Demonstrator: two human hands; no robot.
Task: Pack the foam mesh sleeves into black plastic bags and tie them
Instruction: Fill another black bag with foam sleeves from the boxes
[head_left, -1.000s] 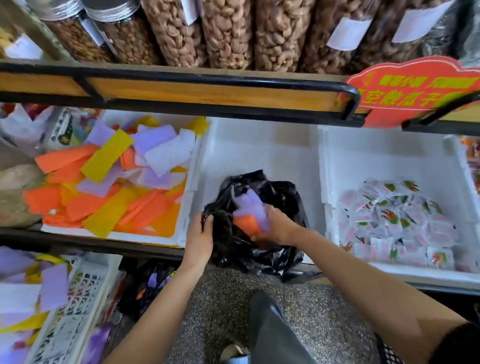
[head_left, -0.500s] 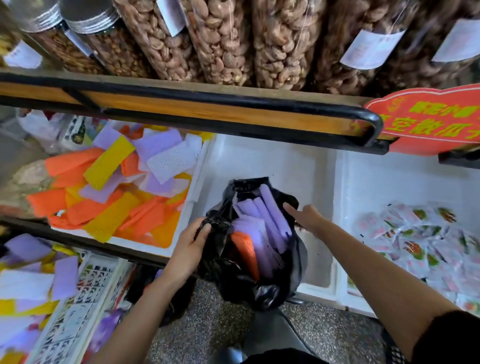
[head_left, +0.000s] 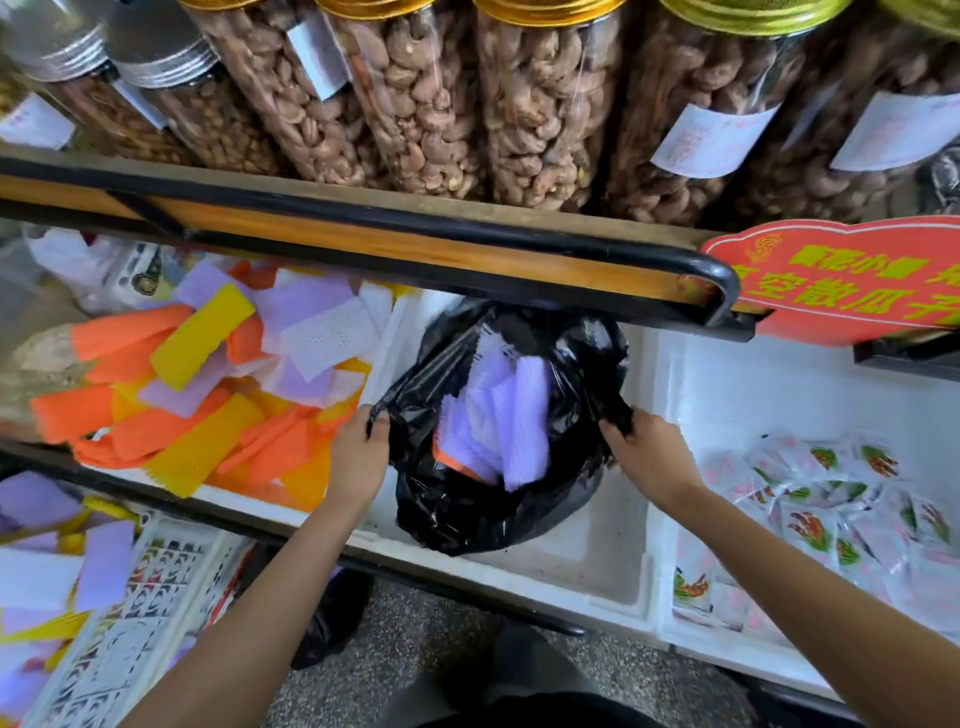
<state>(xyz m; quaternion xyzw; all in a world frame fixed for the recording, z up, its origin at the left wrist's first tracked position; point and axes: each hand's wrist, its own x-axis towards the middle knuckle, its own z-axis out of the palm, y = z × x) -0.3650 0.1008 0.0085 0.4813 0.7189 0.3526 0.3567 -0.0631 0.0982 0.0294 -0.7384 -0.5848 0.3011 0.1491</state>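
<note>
Loose foam mesh sleeves (head_left: 197, 395), uncountable, are heaped left of the left hand (head_left: 358, 457). One black plastic bag (head_left: 467, 519) is pinched at its rim by that hand and by the right hand (head_left: 649, 457), probably to gather the mouth for tying. Between both hands, packed sleeves (head_left: 493, 426) are seen inside: about four purple, one orange.

The left forearm (head_left: 270, 597) and right forearm (head_left: 779, 561) reach forward from the near edge. The left hand (head_left: 358, 460) pinches the left rim of the black bag (head_left: 467, 519) with curled fingers. The right hand (head_left: 652, 460) grips the right rim, fingertips seemingly buried in plastic.
</note>
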